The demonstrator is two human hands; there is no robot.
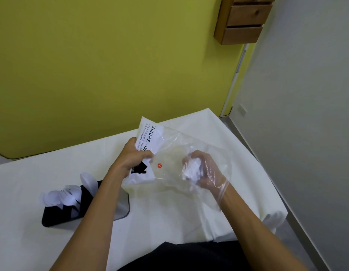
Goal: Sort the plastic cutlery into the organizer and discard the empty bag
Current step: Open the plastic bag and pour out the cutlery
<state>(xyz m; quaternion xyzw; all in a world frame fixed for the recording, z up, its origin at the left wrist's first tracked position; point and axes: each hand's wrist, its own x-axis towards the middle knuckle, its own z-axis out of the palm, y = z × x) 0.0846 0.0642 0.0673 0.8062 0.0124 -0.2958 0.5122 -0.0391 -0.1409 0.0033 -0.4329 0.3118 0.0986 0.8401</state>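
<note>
A black, shallow plastic organizer [58,216] sits on the left of the desk [32,182], holding a cluster of white plastic spoons [60,196] with their bowls pointing away from the person. The left forearm crosses above the organizer and hides part of it, including most of a grey section at its right end.

The desk is covered with a creased white cloth. Behind it is a yellow-green wall [111,55], which meets a pale grey wall [306,94] on the right. A thin white pipe [234,79] runs down the corner, and a white socket plate [242,110] is on the grey wall. A wooden drawer unit [246,20] hangs at upper right.

Above the middle of the desk, the left hand [134,159] pinches the white printed end of a clear plastic bag [173,151]. The right hand [206,171] is inside the bag (seen through the film), its fingers curled around a bunch of white plastic cutlery [191,169]; the pieces are too blurred to tell apart.

The bag's print reads "LEISURE" and a smaller line begins "ENJOY EVERY MOMENT IN". A round red sticker [159,165] shows "M".
</note>
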